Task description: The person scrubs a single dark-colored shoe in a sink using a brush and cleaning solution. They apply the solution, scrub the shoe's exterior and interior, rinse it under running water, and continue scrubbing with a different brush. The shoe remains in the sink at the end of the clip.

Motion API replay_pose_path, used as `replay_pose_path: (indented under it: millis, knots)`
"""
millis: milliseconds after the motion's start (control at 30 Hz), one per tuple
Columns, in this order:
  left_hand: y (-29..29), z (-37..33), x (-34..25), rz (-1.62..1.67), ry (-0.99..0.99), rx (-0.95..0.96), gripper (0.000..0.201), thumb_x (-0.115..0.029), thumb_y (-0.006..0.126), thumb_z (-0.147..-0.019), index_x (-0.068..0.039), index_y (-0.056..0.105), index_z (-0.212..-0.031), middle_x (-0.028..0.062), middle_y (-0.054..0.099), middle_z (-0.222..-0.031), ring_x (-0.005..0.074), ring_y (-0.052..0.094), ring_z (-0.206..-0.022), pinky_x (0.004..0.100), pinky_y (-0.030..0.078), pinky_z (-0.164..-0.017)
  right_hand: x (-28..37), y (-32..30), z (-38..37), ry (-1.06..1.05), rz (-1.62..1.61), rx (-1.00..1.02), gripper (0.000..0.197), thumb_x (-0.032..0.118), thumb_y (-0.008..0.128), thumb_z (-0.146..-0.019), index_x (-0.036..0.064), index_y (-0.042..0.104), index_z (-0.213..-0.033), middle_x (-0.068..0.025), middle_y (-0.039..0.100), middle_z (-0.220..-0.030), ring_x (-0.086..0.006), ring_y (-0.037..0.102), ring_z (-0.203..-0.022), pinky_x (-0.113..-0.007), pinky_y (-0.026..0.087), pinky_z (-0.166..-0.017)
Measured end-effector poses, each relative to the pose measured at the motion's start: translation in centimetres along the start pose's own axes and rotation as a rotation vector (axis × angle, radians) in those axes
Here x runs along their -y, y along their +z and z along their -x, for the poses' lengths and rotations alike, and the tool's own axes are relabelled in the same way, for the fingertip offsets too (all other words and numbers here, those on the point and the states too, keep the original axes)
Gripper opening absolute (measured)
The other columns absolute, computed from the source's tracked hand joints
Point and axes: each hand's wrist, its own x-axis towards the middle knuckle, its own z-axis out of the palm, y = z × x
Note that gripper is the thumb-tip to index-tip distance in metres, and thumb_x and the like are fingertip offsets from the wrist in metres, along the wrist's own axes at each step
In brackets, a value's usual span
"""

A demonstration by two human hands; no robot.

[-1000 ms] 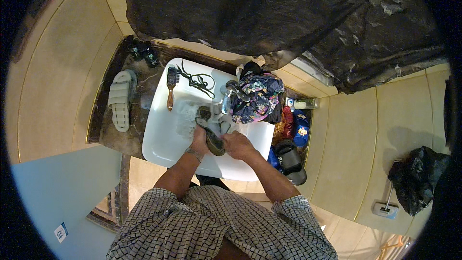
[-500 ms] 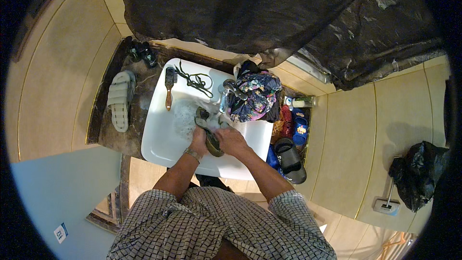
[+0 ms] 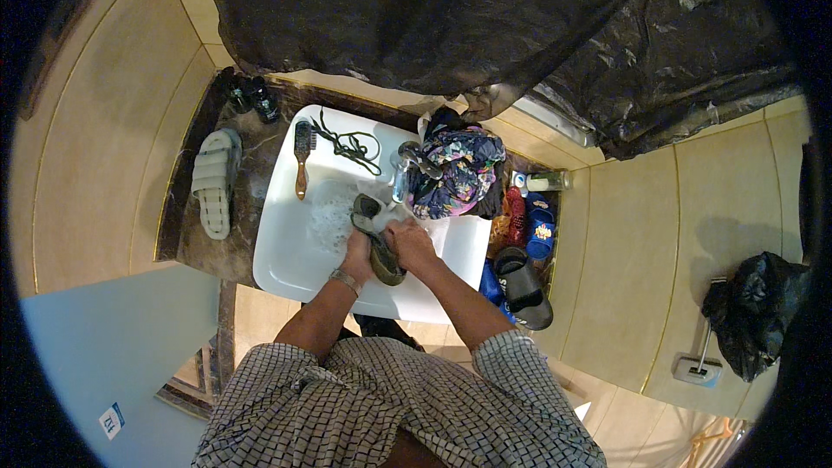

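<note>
Over the white sink (image 3: 273,243), my left hand (image 3: 357,256) grips an olive-green shoe (image 3: 386,262) from its left side. The shoe is tilted, its opening facing up and its far end close to the faucet (image 3: 401,186). Curled against the shoe's right side is my right hand (image 3: 410,243); its fingertips are partly hidden. Whitish foam or water shows just beyond those fingers. Suds (image 3: 328,208) float in the basin. A wooden-handled brush (image 3: 302,160) and dark shoelaces (image 3: 351,146) rest on the sink's back ledge, left of the faucet.
Dark floral cloth (image 3: 459,169) is heaped right of the faucet. Right of the sink are a black slide sandal (image 3: 522,288), a blue slipper (image 3: 540,230) and a jar (image 3: 548,180). A cream slide (image 3: 217,182) lies on the left counter. Black plastic (image 3: 485,17) hangs behind.
The shoe has shifted slightly and its opening shows more plainly. My right hand has moved a little along its side. My left hand keeps its grip.
</note>
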Motion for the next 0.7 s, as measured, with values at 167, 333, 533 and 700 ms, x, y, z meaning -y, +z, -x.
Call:
replay_pose_path:
  millis: [167,333,533,700]
  knots:
    - [-2.3,-2.2,0.2,-0.055,0.122,-0.009,0.056,-0.057,0.04,-0.107,-0.011,0.06,-0.133,0.0081,0.068,-0.121,0.0264,0.069,-0.105,0.044,0.059,-0.092,0.1,-1.4,0.0,0.124,0.051,0.151,0.021,0.024,0.057,-0.096,0.0054,0.064,-0.103,-0.0282,0.068,-0.099,-0.0452,0.067,-0.098,-0.055,0.054,-0.084]
    - [0.3,-0.5,-1.4,-0.026,0.06,0.145,0.065,-0.063,0.033,-0.107,-0.011,0.058,-0.136,0.0092,0.067,-0.126,0.0267,0.067,-0.11,0.0443,0.057,-0.096,-1.0,-0.8,0.8,-0.052,-0.097,0.129,0.023,0.023,0.055,-0.096,0.005,0.069,-0.1,-0.0282,0.069,-0.101,-0.0461,0.068,-0.091,-0.056,0.054,-0.08]
    - [-1.8,-3.6,-0.3,-0.054,0.141,0.065,0.065,-0.062,0.03,-0.107,-0.011,0.056,-0.139,0.0098,0.064,-0.133,0.0266,0.064,-0.117,0.0454,0.054,-0.101,-0.5,-0.9,-1.7,0.084,0.042,0.036,0.02,0.024,0.055,-0.097,0.0097,0.068,-0.099,-0.023,0.069,-0.098,-0.0443,0.067,-0.093,-0.056,0.053,-0.082]
    - [-1.7,-3.3,-0.5,0.019,0.184,0.237,0.065,-0.062,0.032,-0.107,-0.011,0.055,-0.14,0.01,0.062,-0.136,0.0272,0.063,-0.12,0.045,0.053,-0.103,1.8,-6.7,1.3,0.022,-0.066,0.36,0.032,0.024,0.053,-0.098,0.0164,0.071,-0.124,-0.0251,0.07,-0.105,-0.0438,0.067,-0.101,-0.053,0.052,-0.092]
